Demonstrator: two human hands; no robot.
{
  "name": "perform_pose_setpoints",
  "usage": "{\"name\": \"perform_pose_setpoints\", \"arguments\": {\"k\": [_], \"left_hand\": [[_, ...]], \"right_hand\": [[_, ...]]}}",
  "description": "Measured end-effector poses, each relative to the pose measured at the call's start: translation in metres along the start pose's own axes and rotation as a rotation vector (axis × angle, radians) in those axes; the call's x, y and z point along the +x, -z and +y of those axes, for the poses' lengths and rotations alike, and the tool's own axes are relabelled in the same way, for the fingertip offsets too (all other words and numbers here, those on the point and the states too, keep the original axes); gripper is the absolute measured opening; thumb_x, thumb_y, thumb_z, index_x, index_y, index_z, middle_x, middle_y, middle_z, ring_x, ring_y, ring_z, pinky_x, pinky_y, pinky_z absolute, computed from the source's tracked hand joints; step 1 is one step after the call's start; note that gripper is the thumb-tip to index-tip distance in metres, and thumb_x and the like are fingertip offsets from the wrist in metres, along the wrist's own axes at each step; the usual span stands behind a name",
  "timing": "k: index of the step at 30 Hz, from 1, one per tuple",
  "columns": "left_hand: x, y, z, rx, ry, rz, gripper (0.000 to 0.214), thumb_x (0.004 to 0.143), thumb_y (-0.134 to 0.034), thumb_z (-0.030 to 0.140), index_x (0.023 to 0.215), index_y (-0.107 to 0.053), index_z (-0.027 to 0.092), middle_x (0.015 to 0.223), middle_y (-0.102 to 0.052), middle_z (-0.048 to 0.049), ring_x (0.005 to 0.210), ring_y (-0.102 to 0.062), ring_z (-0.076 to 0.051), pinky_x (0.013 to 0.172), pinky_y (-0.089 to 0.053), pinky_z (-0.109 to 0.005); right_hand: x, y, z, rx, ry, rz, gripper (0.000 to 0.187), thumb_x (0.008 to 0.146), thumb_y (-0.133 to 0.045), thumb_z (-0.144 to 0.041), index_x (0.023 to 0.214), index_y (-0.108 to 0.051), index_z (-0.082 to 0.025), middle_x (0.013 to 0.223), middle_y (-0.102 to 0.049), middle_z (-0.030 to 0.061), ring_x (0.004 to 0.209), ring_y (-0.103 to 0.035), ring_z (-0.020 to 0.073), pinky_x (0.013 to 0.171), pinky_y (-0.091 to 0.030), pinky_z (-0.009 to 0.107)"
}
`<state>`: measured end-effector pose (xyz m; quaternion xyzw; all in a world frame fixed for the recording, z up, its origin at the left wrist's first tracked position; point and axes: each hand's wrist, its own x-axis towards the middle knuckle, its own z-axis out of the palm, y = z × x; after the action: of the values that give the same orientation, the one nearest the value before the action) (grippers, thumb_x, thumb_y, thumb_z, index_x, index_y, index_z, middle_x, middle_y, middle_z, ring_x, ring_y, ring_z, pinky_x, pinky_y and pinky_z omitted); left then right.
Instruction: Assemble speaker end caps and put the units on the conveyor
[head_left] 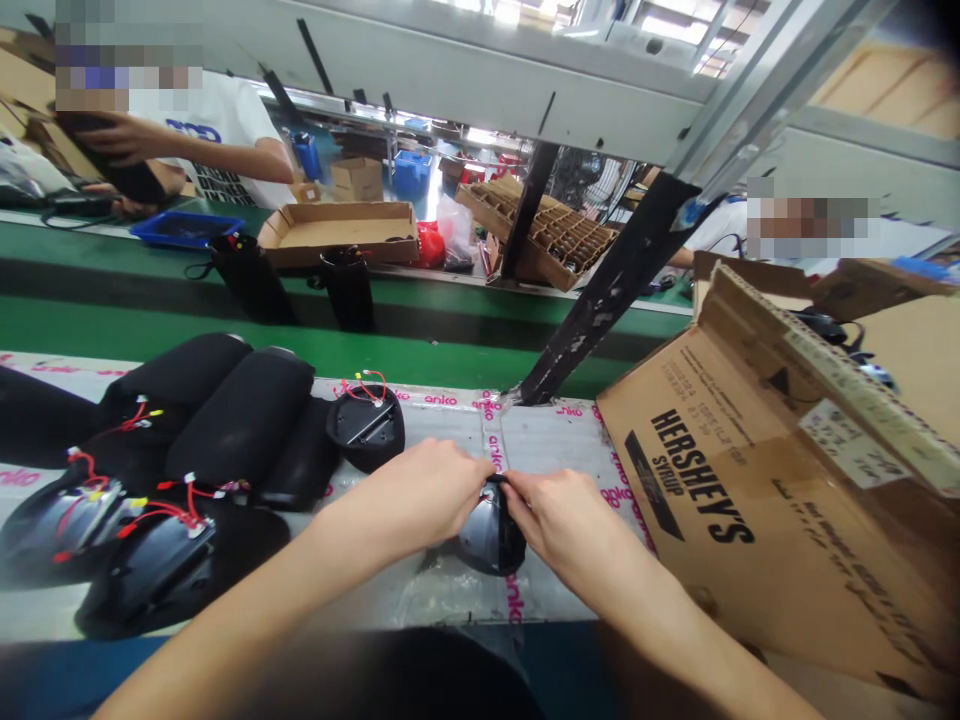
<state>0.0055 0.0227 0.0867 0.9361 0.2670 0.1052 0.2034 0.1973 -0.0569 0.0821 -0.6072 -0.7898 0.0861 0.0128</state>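
In front of me on the taped work surface [555, 440] is a dark, glossy rounded housing [489, 540], apparently a speaker shell. My left hand [442, 490] pinches its top edge from the left, fingers closed. From the right, my right hand [559, 510] closes on the same edge, thumb and fingertips almost meeting the left ones. The fingers hide what exactly is pinched. Just left of my left hand stands a black fabric-covered cylinder [366, 430] with red wires and small connectors at its open end.
Several more black fabric-covered cylinders [240, 420] lie to the left, some with red wires. A Hershey's carton [697, 470] leans in on the right. A black post [607, 300] rises behind. Beyond the green conveyor [435, 345], a person [232, 130] holds a dark cylinder.
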Motion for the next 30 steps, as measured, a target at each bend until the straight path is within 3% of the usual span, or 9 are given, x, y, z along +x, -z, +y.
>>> {"name": "perform_pose_setpoints", "arguments": {"k": [3,8,12,18,21,23,26,28,30], "left_hand": [[0.011,0.008,0.010,0.173,0.044,-0.175,0.022,0.094,-0.060,0.006,0.092,-0.080,0.013,0.080,-0.080,-0.0139,0.073,-0.078,-0.033,0.068,-0.059,-0.039],[0.033,0.016,0.025,0.207,0.077,-0.159,0.021,0.081,-0.063,-0.002,0.082,-0.078,0.013,0.081,-0.078,-0.0151,0.079,-0.080,-0.035,0.069,-0.062,-0.038],[0.041,0.015,0.031,0.207,0.099,-0.177,0.022,0.077,-0.064,-0.005,0.081,-0.077,0.012,0.078,-0.078,-0.0137,0.078,-0.080,-0.033,0.071,-0.063,-0.037],[0.013,0.011,0.016,0.081,0.088,-0.092,0.020,0.098,-0.062,0.008,0.098,-0.080,0.015,0.089,-0.082,-0.0134,0.086,-0.082,-0.035,0.081,-0.064,-0.044],[-0.029,-0.013,-0.002,-0.464,0.179,0.145,0.027,0.110,-0.059,0.031,0.132,-0.074,0.024,0.124,-0.083,-0.0098,0.112,-0.081,-0.030,0.097,-0.066,-0.043],[-0.058,-0.044,-0.011,-0.756,0.176,0.267,0.047,0.108,-0.065,0.042,0.152,-0.058,0.028,0.148,-0.072,-0.0134,0.132,-0.074,-0.032,0.112,-0.061,-0.049],[-0.085,-0.099,-0.013,-0.791,0.185,0.374,0.112,0.077,-0.098,0.050,0.167,-0.033,0.033,0.169,-0.047,-0.0205,0.151,-0.055,-0.043,0.123,-0.050,-0.064],[-0.087,-0.124,-0.011,-0.756,0.286,0.411,0.111,0.077,-0.098,0.047,0.165,-0.031,0.033,0.168,-0.043,-0.0214,0.154,-0.050,-0.045,0.126,-0.042,-0.072],[-0.080,-0.132,-0.012,-0.810,0.335,0.430,0.102,0.085,-0.092,0.044,0.164,-0.029,0.030,0.166,-0.045,-0.0224,0.154,-0.051,-0.043,0.127,-0.040,-0.071]], "right_hand": [[-0.004,0.000,-0.004,-0.012,-0.021,0.011,0.027,0.109,-0.051,-0.010,0.093,-0.073,-0.015,0.076,-0.081,0.0097,0.059,-0.075,0.0225,0.054,-0.028,0.035],[-0.003,0.012,0.000,0.028,0.009,-0.028,0.031,0.112,-0.052,-0.014,0.087,-0.070,-0.020,0.075,-0.080,0.0043,0.065,-0.079,0.0228,0.057,-0.035,0.033],[0.002,0.003,0.000,0.025,-0.011,-0.032,0.031,0.109,-0.052,-0.010,0.086,-0.071,-0.017,0.075,-0.081,0.0095,0.064,-0.080,0.0272,0.056,-0.034,0.035],[-0.013,-0.009,0.003,0.139,-0.087,0.040,0.034,0.114,-0.047,-0.020,0.102,-0.078,-0.016,0.087,-0.085,0.0098,0.073,-0.083,0.0278,0.061,-0.050,0.032],[-0.028,-0.021,0.025,0.584,-0.124,0.098,0.042,0.118,-0.043,-0.038,0.117,-0.082,-0.023,0.106,-0.087,0.0061,0.095,-0.084,0.0264,0.086,-0.063,0.036],[-0.035,-0.041,0.042,0.944,-0.074,0.120,0.043,0.115,-0.049,-0.048,0.140,-0.075,-0.025,0.136,-0.080,0.0098,0.125,-0.077,0.0299,0.110,-0.060,0.047],[-0.038,-0.085,0.051,1.214,0.095,0.096,0.072,0.103,-0.070,-0.055,0.166,-0.049,-0.029,0.173,-0.048,0.0126,0.161,-0.045,0.0322,0.131,-0.037,0.058],[-0.036,-0.111,0.044,1.274,0.118,0.093,0.083,0.098,-0.077,-0.054,0.170,-0.042,-0.029,0.177,-0.040,0.0134,0.165,-0.037,0.0322,0.134,-0.030,0.058],[-0.031,-0.127,0.030,1.281,0.033,0.173,0.084,0.095,-0.082,-0.053,0.167,-0.046,-0.027,0.172,-0.048,0.0157,0.160,-0.045,0.0330,0.133,-0.033,0.057]]}}
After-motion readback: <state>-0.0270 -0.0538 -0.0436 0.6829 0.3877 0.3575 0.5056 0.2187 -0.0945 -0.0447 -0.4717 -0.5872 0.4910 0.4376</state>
